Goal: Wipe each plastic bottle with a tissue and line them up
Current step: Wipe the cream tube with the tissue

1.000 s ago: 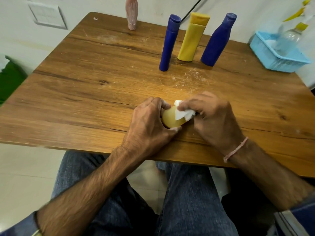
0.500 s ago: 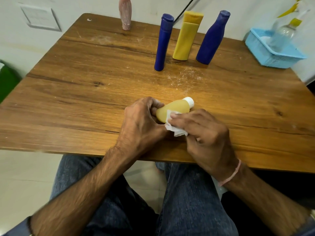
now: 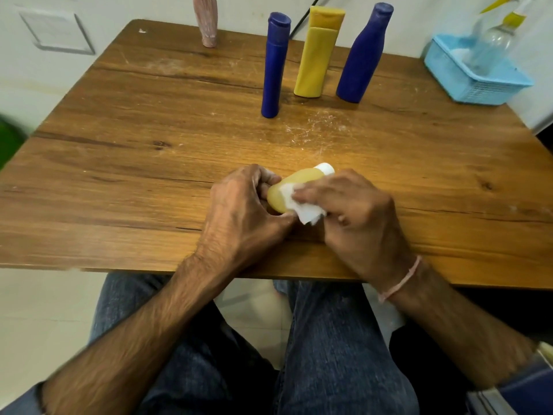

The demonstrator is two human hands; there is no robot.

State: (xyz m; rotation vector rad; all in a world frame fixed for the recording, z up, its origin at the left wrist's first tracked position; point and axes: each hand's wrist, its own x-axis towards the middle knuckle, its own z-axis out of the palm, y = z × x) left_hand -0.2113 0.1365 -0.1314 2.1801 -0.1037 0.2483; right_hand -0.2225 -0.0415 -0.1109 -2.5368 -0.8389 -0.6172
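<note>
The brown wooden table (image 3: 149,175) shows grain, knots and chalky scuffs. The small translucent yellow plastic bottle (image 3: 299,182) looks smooth and faintly glossy; the white paper tissue (image 3: 305,209) is crumpled. The tall dark-blue plastic bottle (image 3: 273,67) and flat yellow plastic bottle (image 3: 317,55) look matt.

Amber bottle (image 3: 294,187) tilted, tissue (image 3: 296,205) against it

The small pale yellow plastic bottle (image 3: 299,178) has a white round cap (image 3: 325,168). The crumpled white paper tissue (image 3: 304,210) is plain. The flat brown wooden table (image 3: 149,151) has long dark streaks.
</note>
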